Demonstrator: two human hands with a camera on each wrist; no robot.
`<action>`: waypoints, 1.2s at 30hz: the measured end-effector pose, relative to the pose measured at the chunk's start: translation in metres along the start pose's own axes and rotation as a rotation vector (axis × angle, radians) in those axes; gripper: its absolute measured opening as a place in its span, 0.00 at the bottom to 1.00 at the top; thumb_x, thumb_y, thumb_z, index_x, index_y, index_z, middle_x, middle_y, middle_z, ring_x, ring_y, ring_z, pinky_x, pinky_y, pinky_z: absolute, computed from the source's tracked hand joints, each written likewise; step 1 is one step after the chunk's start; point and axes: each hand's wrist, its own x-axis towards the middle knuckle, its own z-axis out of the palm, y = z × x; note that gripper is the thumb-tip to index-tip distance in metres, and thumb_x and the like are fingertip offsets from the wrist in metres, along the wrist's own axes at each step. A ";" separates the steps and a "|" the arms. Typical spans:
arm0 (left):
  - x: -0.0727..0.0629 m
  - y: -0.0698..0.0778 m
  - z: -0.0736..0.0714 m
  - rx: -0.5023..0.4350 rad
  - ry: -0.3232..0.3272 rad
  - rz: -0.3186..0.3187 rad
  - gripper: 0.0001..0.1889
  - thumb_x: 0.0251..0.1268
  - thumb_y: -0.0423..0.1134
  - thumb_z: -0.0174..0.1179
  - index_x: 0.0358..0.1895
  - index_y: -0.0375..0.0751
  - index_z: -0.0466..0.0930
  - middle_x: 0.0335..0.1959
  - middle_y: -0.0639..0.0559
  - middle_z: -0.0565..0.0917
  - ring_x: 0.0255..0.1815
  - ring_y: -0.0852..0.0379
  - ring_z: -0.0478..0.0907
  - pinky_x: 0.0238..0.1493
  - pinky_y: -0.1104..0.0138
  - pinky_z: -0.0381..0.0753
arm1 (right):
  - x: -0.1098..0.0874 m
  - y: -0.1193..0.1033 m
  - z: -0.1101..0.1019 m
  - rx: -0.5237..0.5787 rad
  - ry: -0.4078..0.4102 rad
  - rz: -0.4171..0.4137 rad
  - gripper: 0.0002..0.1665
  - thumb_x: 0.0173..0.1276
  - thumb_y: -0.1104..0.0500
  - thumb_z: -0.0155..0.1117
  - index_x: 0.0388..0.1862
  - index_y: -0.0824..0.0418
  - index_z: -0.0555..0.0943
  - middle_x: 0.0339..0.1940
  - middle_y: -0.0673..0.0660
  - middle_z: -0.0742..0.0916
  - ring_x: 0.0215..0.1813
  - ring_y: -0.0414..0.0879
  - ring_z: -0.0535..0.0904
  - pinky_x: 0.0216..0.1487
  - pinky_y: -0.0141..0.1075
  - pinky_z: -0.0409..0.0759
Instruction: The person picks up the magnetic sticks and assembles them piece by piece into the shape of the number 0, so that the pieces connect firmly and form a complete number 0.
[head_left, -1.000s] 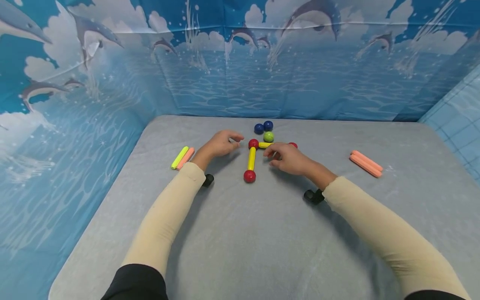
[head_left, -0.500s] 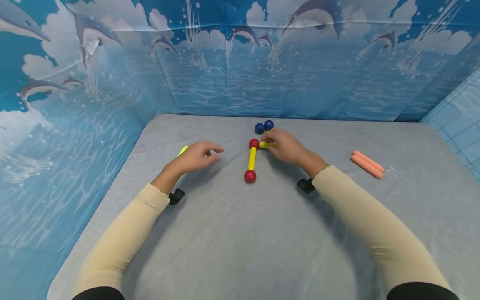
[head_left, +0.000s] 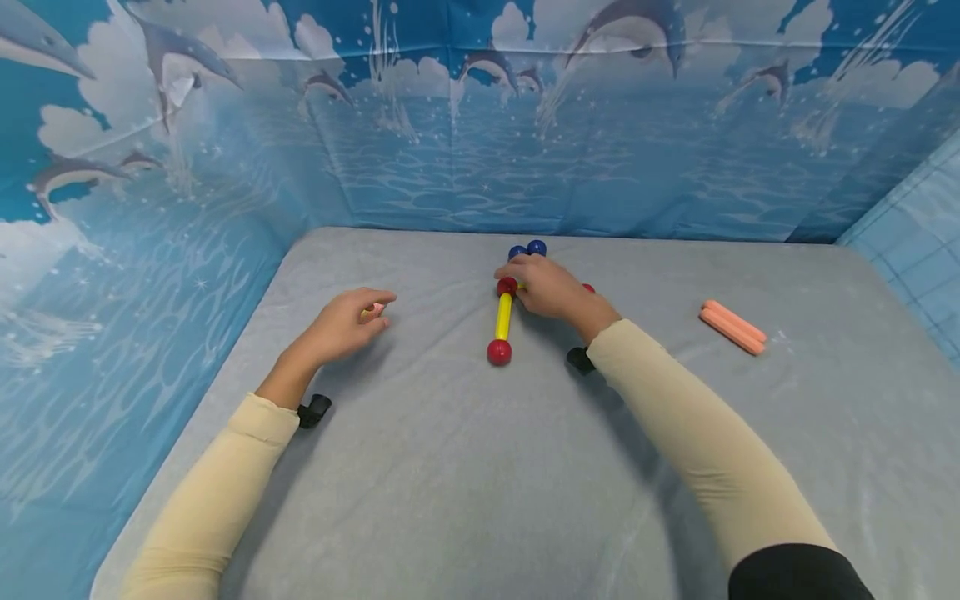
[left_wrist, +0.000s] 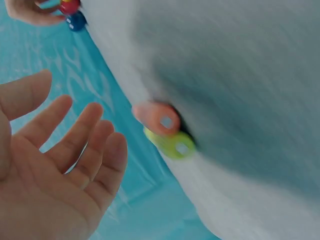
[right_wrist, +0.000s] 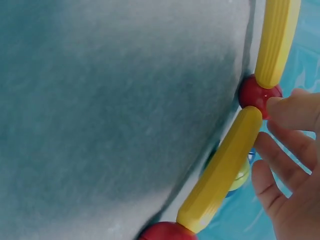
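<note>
The person's right hand (head_left: 547, 283) was at the corner red ball (head_left: 507, 287), its thumb lying over the ball in the right wrist view and its other fingers reaching behind; whether it pinched the ball could not be told. From that ball, on the grey table (head_left: 465, 467), one yellow rod (head_left: 503, 317) ran toward the person to a near red ball (head_left: 499, 352). A second yellow rod (right_wrist: 220, 170) ran rightward to another red ball (right_wrist: 167, 232). Just beyond the second rod sat a lime ball (right_wrist: 241, 177), with two blue balls (head_left: 536, 247) farther back.

The left hand (head_left: 341, 329) held nothing, fingers relaxed and spread, near an orange rod (left_wrist: 160, 118) and a lime rod (left_wrist: 175, 146) lying side by side. Well apart, to the right, other orange rods (head_left: 732, 327) lay together
</note>
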 end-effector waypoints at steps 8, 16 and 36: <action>0.002 -0.017 -0.004 0.044 0.046 -0.076 0.23 0.75 0.41 0.54 0.67 0.34 0.73 0.67 0.36 0.76 0.71 0.37 0.68 0.71 0.43 0.66 | 0.004 0.000 0.006 0.006 -0.001 0.043 0.20 0.70 0.66 0.59 0.60 0.56 0.81 0.60 0.58 0.83 0.61 0.53 0.77 0.66 0.48 0.78; 0.010 -0.018 -0.003 0.160 0.029 -0.167 0.20 0.73 0.37 0.53 0.64 0.37 0.77 0.54 0.37 0.83 0.47 0.44 0.79 0.50 0.52 0.77 | 0.005 -0.002 0.010 -0.003 0.031 0.047 0.19 0.70 0.64 0.62 0.59 0.56 0.81 0.56 0.57 0.85 0.58 0.52 0.78 0.66 0.47 0.78; 0.022 -0.003 0.015 0.346 -0.005 -0.279 0.11 0.69 0.40 0.60 0.48 0.38 0.81 0.39 0.42 0.84 0.35 0.48 0.79 0.37 0.57 0.78 | 0.006 0.000 0.011 0.024 0.036 0.081 0.20 0.69 0.64 0.63 0.59 0.56 0.80 0.59 0.57 0.84 0.59 0.53 0.77 0.66 0.47 0.78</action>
